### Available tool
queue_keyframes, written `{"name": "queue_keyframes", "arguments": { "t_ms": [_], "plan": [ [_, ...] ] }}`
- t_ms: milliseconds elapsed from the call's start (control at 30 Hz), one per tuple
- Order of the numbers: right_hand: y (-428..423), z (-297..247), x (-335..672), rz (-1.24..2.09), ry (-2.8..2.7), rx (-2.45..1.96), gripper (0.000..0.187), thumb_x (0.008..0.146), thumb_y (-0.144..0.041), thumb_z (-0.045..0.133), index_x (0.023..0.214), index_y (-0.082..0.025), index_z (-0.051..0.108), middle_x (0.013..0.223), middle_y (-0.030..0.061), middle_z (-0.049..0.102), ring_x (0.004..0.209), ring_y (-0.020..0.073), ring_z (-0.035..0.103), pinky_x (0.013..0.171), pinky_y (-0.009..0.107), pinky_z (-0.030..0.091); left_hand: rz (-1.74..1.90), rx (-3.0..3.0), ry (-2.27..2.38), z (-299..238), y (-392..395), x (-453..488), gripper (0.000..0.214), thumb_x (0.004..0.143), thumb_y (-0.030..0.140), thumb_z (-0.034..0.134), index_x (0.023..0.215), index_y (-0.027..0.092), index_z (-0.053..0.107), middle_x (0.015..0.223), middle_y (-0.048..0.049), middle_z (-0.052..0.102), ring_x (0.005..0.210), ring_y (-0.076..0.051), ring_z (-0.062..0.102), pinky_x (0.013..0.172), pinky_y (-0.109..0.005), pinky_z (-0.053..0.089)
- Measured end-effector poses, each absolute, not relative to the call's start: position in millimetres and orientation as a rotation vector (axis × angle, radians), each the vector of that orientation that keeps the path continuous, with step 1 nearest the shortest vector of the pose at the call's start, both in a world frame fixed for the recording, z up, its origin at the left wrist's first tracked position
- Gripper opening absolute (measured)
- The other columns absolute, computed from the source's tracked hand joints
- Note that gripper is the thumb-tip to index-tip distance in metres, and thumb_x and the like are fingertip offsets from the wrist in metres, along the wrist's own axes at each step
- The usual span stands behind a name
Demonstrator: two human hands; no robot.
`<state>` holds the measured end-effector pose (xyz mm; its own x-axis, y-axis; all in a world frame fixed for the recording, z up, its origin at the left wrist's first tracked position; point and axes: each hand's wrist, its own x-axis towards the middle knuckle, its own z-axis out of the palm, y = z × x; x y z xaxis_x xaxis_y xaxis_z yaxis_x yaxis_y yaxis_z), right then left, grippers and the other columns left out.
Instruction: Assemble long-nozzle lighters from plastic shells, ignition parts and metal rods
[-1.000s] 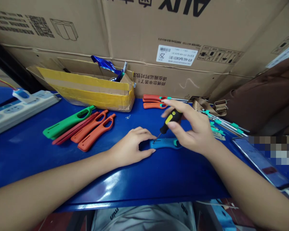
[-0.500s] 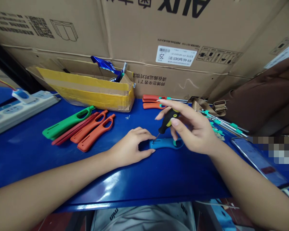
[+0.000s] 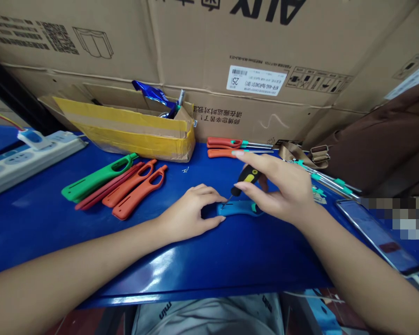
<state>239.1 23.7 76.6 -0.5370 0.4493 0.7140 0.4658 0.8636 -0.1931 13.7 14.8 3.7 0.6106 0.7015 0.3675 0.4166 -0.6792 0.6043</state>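
Blue handle (image 3: 239, 209): flat on the blue bench (image 3: 195, 265), mid-bench in front of the person, long axis running left-right, slot facing up, teal bit near its right end. Right end partly hidden behind the right hand.

Left hand (image 3: 192, 211): forearm on the near side, grip closed down to the handle's width, thumb on the near edge, fingers on the far edge, at the handle's left end.

Right hand (image 3: 281, 186): grip closed round a black-and-yellow screwdriver (image 3: 246, 179), thumb along the near side of its body. Shaft tilted, tip down at the handle's left end, beside the slot. Too small to tell what the tip sits in.

Just beyond the left hand: a few tiny pale screws (image 3: 185, 170), loose on the bench.

Left of that, side by side: green handle (image 3: 99, 179), red piece (image 3: 108, 187), two orange handles (image 3: 139, 193).

Beyond the right hand: red handle (image 3: 219, 142) with metal tube, orange handle (image 3: 219, 153) next to it, part-covered by fingers. To the right, metal rods (image 3: 330, 180) with teal clips, tan strap (image 3: 293, 153), phone (image 3: 380, 237).

Back left: yellow-taped box (image 3: 136, 135), blue packet (image 3: 153, 97) sticking out; power strip (image 3: 35, 153) at far left. Large carton (image 3: 181, 56) behind everything.
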Motion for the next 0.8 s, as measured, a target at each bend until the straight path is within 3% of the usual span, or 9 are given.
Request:
{"name": "queue_keyframes", "arguments": {
  "t_ms": [100,167,300,400,467,633,700,800],
  "plan": [
    [22.7,76.7,238.1,0.231,-2.237,-0.656,0.047,0.105,-0.026,0.045,0.152,-0.026,0.045,0.135,0.0101,0.067,0.076,0.0149,0.071,0.071,0.032,0.062,0.805,2.373,0.893,4.3,14.8,13.9,0.031,0.088,0.027,0.074,0.117,0.017,0.071,0.111,-0.0075,0.073,0.103,-0.024,0.065,0.097,-0.043,0.052],
    [23.0,76.3,237.2,0.300,-2.187,-0.649,0.042,0.104,-0.027,0.047,0.146,-0.025,0.052,0.129,0.0092,0.069,0.079,0.0152,0.071,0.067,0.029,0.061,0.804,2.379,0.895,4.3,14.7,13.9,0.031,0.088,0.026,0.074,0.117,0.016,0.071,0.111,-0.0077,0.073,0.104,-0.024,0.065,0.097,-0.043,0.052],
    [24.5,76.4,237.7,-0.073,-2.156,-0.610,0.034,0.096,-0.030,0.065,0.129,-0.024,0.066,0.110,0.0074,0.075,0.093,0.0209,0.071,0.075,0.031,0.060,0.820,2.372,0.891,4.2,14.5,13.7,0.032,0.088,0.026,0.075,0.118,0.017,0.071,0.112,-0.0074,0.073,0.104,-0.024,0.065,0.098,-0.043,0.052],
    [24.1,76.6,237.5,0.034,-2.198,-0.604,0.042,0.103,-0.024,0.048,0.144,-0.024,0.056,0.127,0.0108,0.069,0.095,0.0204,0.071,0.076,0.033,0.061,0.808,2.364,0.888,4.9,14.6,13.8,0.030,0.088,0.026,0.074,0.117,0.017,0.071,0.111,-0.0077,0.073,0.103,-0.024,0.065,0.097,-0.042,0.052],
    [24.2,76.4,236.6,0.153,-2.177,-0.583,0.041,0.103,-0.022,0.043,0.143,-0.024,0.056,0.126,0.0106,0.069,0.094,0.0200,0.071,0.076,0.035,0.061,0.802,2.364,0.891,5.2,14.8,13.7,0.031,0.088,0.027,0.074,0.117,0.016,0.071,0.110,-0.0078,0.073,0.103,-0.024,0.065,0.097,-0.042,0.053],
    [27.1,76.1,238.5,-0.214,-2.128,-0.504,0.024,0.094,-0.027,0.068,0.117,-0.023,0.069,0.096,0.0070,0.074,0.082,0.0194,0.070,0.070,0.031,0.058,0.827,2.371,0.879,5.1,14.7,13.6,0.030,0.087,0.026,0.074,0.117,0.019,0.071,0.112,-0.0070,0.073,0.105,-0.024,0.066,0.098,-0.042,0.052],
    [27.2,76.3,240.1,-0.224,-2.179,-0.506,0.027,0.097,-0.026,0.062,0.123,-0.021,0.066,0.101,0.0089,0.074,0.089,0.0208,0.071,0.074,0.032,0.058,0.821,2.366,0.884,5.5,14.5,13.7,0.030,0.087,0.025,0.074,0.117,0.019,0.071,0.112,-0.0068,0.073,0.104,-0.024,0.066,0.098,-0.042,0.052],
    [25.8,76.4,239.4,0.097,-2.235,-0.566,0.040,0.104,-0.021,0.042,0.141,-0.021,0.054,0.120,0.0119,0.071,0.103,0.0225,0.070,0.083,0.037,0.059,0.802,2.361,0.900,6.2,14.6,13.9,0.031,0.087,0.026,0.075,0.117,0.018,0.071,0.111,-0.0072,0.073,0.104,-0.024,0.066,0.098,-0.042,0.052]
  ]
}}
